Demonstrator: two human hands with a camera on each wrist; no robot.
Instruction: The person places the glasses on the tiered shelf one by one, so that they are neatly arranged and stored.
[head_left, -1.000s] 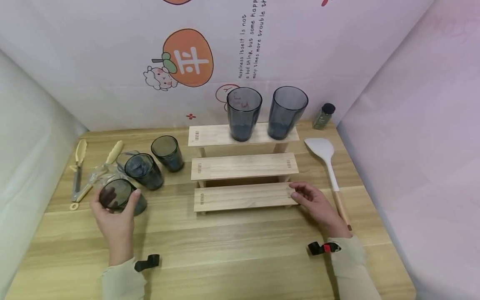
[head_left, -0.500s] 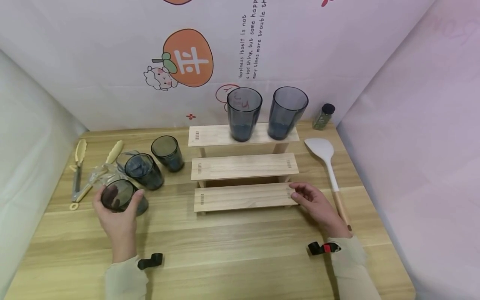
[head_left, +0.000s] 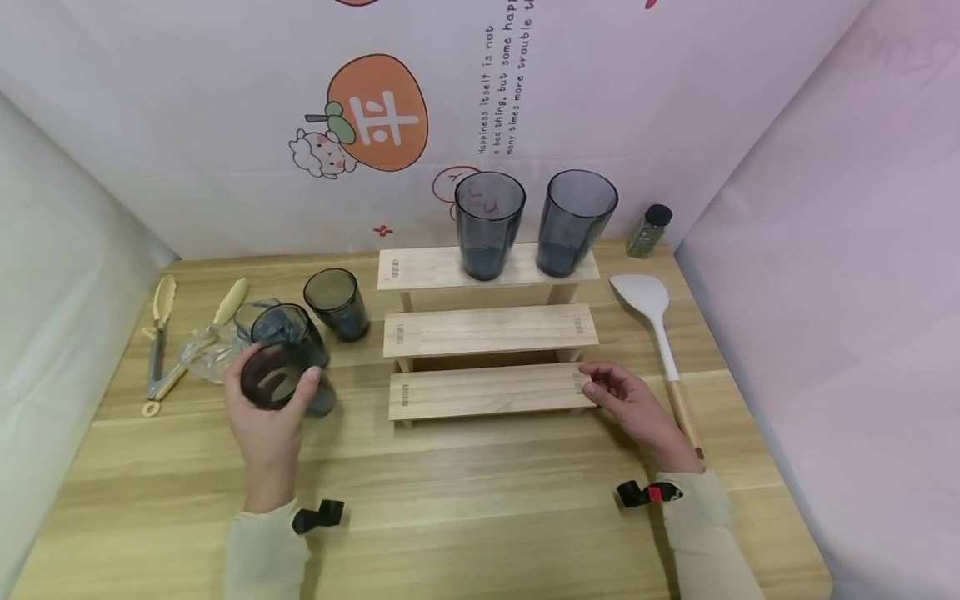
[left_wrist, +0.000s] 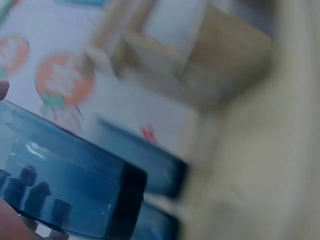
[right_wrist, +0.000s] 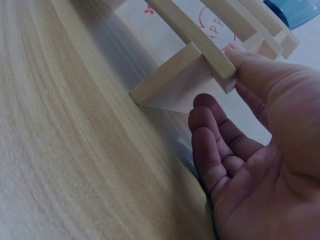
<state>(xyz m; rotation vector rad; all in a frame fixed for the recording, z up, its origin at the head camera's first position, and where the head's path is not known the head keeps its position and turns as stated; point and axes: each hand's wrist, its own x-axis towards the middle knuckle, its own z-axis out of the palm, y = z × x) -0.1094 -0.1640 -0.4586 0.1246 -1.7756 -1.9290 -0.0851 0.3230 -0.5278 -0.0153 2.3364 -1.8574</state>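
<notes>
My left hand (head_left: pixel 266 433) grips a dark blue-grey glass tumbler (head_left: pixel 322 398) round its upper part. In the left wrist view that tumbler's base hangs raised off the table, with fingers showing through the glass. Just behind it stands a second matching tumbler (head_left: pixel 302 327), partly covered, and farther back a third tumbler (head_left: pixel 337 304). At the right end of a three-step wooden rack (head_left: pixel 487 392), my right hand (head_left: pixel 636 414) holds the lowest step. Its thumb (right_wrist: pixel 250 67) lies against the step's end, while the other fingers bend loosely below.
Two taller glasses (head_left: pixel 489 229) stand on the rack's top step. Beige-tipped tongs (head_left: pixel 157 350) and crumpled clear plastic (head_left: pixel 213 354) lie at the left. A white spatula (head_left: pixel 654 310) lies right of the rack, with a black-capped spice jar (head_left: pixel 647 233) behind it.
My left hand has lifted the tumbler and carried it to the right, nearer the second tumbler. The right hand stays at the rack's end.
</notes>
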